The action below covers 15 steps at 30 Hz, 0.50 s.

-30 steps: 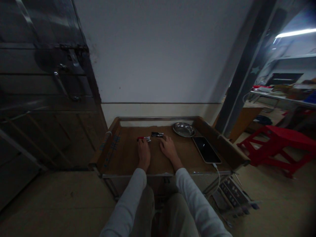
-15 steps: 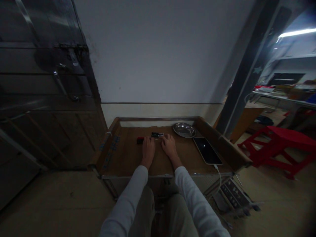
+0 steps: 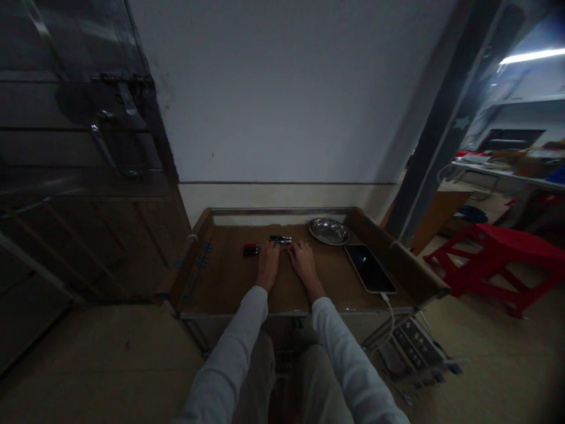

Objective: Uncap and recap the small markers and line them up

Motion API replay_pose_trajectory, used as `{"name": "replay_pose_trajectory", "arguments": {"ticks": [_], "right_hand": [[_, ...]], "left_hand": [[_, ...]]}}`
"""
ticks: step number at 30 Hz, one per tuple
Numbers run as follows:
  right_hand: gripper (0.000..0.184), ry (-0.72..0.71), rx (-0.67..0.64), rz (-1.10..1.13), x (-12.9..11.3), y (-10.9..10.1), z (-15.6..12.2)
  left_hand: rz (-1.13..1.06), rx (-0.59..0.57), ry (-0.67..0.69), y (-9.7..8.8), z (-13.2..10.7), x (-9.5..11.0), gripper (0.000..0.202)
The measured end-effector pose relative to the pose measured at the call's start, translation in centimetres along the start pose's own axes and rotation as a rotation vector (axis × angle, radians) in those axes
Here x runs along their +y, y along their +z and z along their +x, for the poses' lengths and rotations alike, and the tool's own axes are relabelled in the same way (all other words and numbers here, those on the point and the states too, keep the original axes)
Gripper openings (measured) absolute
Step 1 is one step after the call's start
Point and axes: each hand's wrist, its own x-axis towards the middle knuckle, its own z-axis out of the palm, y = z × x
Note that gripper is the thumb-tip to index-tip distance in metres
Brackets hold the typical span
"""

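Observation:
My left hand [image 3: 268, 263] lies palm down on the brown tray table [image 3: 229, 277], its fingertips close to a small red and black object [image 3: 251, 249] on its left. My right hand [image 3: 302, 261] rests beside it, fingers stretched toward a small black and silver object [image 3: 281, 239] just beyond them. Both hands look flat and hold nothing. The scene is dim and the small objects are too small to name.
A round metal dish [image 3: 329, 231] sits at the table's back right. A dark phone [image 3: 369, 268] with a white cable lies along the right edge. A metal door [image 3: 79, 153] stands left, a red stool [image 3: 498, 253] right, and a power strip [image 3: 417, 347] on the floor.
My left hand has slid rightward, away from the red and black object, and now lies close beside my right hand. The right hand has barely moved.

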Motion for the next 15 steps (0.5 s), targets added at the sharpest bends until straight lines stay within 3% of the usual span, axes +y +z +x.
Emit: {"name": "replay_pose_trajectory", "arguments": {"ticks": [8,12,15], "right_hand": [[0.019,-0.118,0.002,0.104,-0.1,-0.3,-0.2],[0.023,-0.011,0.072,0.045,0.0,-0.5,-0.7],[0.026,0.076,0.141,0.029,0.2,-0.8,-1.2]], "left_hand": [[-0.106,-0.035,0.022,-0.2,0.0,0.2,0.024],[-0.105,0.019,0.003,-0.4,0.3,0.4,0.032],[-0.109,0.044,0.07,-0.4,0.6,0.5,0.04]]}}
